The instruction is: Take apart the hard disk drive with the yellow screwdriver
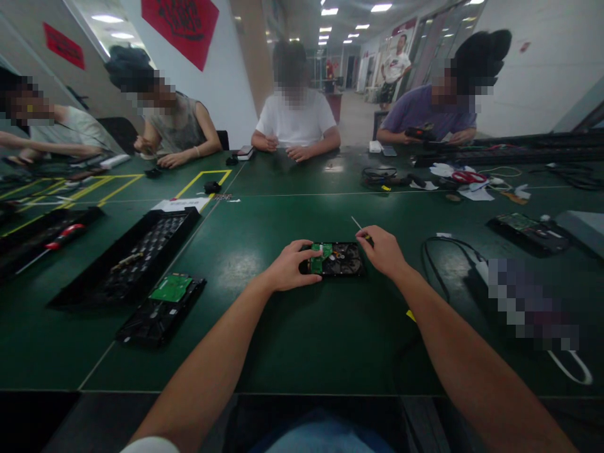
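Observation:
A hard drive point(348, 261) lies flat on the green table in front of me, its green circuit board facing up at the left end. My left hand point(289, 267) grips that left end, with the thumb along the near edge and fingers over the far edge and the board. Just beyond the drive's right end, my right hand point(384, 250) is closed around a small screwdriver point(356, 222). Its thin metal shaft points up and to the left, apart from the drive; most of the handle is hidden by my fingers.
To the left are a second hard drive point(158, 314), a long black tray point(85, 286) and a red-handled screwdriver point(66, 238). At right lie another hard drive point(528, 234) and a black cable point(430, 264). Several people sit across the table, near cables and paper scraps point(476, 194).

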A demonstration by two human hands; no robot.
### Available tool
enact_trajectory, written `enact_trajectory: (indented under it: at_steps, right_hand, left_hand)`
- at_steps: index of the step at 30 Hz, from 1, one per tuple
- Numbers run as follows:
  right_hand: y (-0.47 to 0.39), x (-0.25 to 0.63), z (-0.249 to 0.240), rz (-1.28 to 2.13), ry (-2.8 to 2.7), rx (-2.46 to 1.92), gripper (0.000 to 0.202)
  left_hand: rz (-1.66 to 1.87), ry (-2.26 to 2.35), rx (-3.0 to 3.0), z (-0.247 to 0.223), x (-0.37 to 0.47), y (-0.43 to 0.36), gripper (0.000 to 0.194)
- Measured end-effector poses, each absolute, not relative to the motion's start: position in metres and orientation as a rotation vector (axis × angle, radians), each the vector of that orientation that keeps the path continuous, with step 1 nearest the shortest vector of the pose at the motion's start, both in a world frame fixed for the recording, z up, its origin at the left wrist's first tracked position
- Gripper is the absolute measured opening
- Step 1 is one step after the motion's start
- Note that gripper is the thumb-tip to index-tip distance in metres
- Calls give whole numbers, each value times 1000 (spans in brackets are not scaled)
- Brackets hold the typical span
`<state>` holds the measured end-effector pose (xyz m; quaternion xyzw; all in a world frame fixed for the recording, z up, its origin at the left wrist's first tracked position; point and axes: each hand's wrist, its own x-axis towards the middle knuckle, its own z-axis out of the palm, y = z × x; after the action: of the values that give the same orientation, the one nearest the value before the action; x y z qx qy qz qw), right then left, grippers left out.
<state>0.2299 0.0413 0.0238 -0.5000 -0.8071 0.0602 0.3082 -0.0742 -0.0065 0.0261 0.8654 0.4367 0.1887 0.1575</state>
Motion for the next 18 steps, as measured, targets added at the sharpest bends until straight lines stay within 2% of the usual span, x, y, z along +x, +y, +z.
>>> enact_trajectory:
  at_steps: [8,18]
  right_hand:
    - [18,206,39,326,-2418,-1076,13]
    - [20,205,31,270,-2458,-1234,15]
  left_hand:
    - [615,1122,2583,18,-56,-15,70]
    - [597,1118,2580,19,-53,-15,72]
